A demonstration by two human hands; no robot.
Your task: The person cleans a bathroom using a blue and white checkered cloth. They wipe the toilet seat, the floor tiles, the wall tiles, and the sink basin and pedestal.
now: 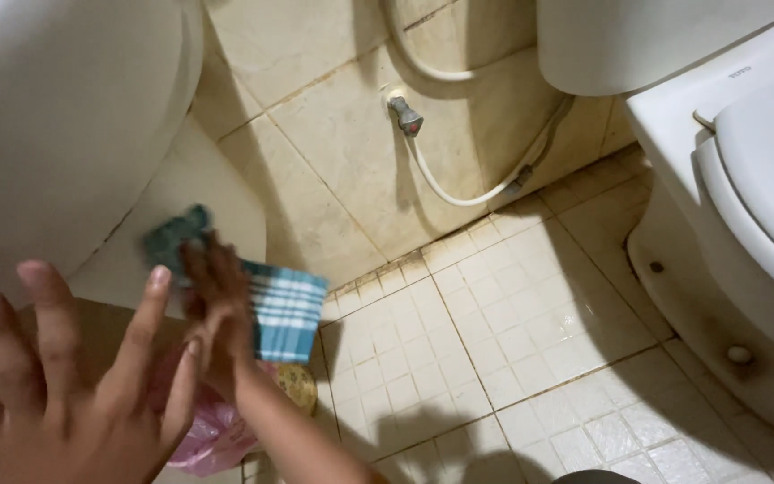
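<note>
My right hand (pixel 217 305) is blurred and pressed on a blue-green checked cloth (pixel 284 309), holding it against the white pedestal (pixel 199 193) under a white sink basin (pixel 55 116) at the left. Part of the cloth hangs loose to the right of the hand. My left hand (pixel 55 385) is raised in the near left corner, fingers spread, palm away from me, holding nothing.
A white toilet (pixel 745 179) with its lid down fills the right side. A metal wall valve (pixel 405 116) with a white hose (pixel 477 184) is on the beige tiled wall. A pink plastic bag (pixel 212 430) lies below my hands. The floor has small white tiles (pixel 494 341).
</note>
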